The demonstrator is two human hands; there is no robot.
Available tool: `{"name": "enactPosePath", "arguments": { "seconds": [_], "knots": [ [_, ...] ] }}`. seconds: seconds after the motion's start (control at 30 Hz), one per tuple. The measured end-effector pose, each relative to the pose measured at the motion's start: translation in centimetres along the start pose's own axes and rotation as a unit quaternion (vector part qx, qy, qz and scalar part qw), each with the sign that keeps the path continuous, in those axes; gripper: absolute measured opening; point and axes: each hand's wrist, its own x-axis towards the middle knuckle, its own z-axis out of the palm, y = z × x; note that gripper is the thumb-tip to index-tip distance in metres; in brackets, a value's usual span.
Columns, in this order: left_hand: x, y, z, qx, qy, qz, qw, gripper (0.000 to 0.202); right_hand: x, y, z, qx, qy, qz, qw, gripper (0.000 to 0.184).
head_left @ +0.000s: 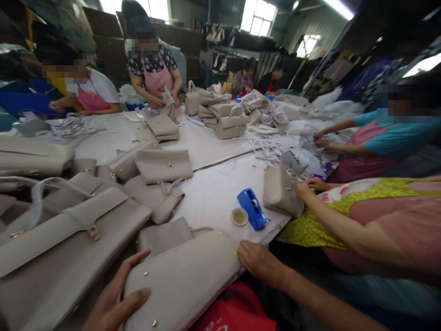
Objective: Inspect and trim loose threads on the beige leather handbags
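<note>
A beige handbag (186,271) lies tilted in front of me, its flat base with small metal studs turned up toward me. My left hand (119,296) grips its near left end, thumb pressed on the base and fingers over the far side. At the far right end, my right hand (260,262) is closed on the bag's corner, its fingers bent together. A small yellow spot (236,253) shows at those fingertips; what it is I cannot make out. Beneath the bag is red cloth (234,310) with white print.
Many beige handbags (69,248) are heaped at left. A blue tape dispenser (253,209) and a tape roll (239,216) sit on the white table (217,188). Beside me at right, a co-worker's hands (306,188) hold another bag (280,191). More people work around the table.
</note>
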Motion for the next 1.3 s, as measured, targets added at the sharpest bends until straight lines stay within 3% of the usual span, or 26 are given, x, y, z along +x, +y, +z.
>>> {"name": "enactPosePath", "arguments": {
  "seconds": [0.13,0.37,0.63,0.8,0.93,1.1,1.3],
  "knots": [
    [-0.5,2.2,0.4,-0.015,-0.018,-0.02,1.0,0.078,0.5,1.0,0.1,0.057,0.013,-0.017,0.998,0.011],
    [-0.4,2.3,-0.2,-0.013,-0.021,-0.031,0.999,0.078,1.3,1.8,0.6,0.165,0.05,0.03,0.985,0.012],
    [-0.2,3.1,0.9,0.019,-0.037,-0.024,0.999,0.078,2.7,3.3,1.3,0.362,-0.009,0.17,0.916,0.006],
    [0.1,3.0,0.7,0.011,-0.052,-0.025,0.998,0.077,2.2,3.8,1.2,0.421,-0.025,0.196,0.885,0.017],
    [0.2,2.9,0.2,-0.001,-0.06,-0.043,0.997,0.079,0.0,3.3,0.2,0.398,0.025,0.145,0.906,0.021],
    [0.4,3.2,0.3,-0.013,-0.066,-0.054,0.996,0.078,-2.2,2.2,-0.5,0.357,0.045,0.053,0.931,0.027],
    [0.6,3.7,0.5,-0.008,-0.063,-0.052,0.997,0.077,-2.2,1.8,0.3,0.192,0.051,-0.021,0.98,0.02]
  ]
}}
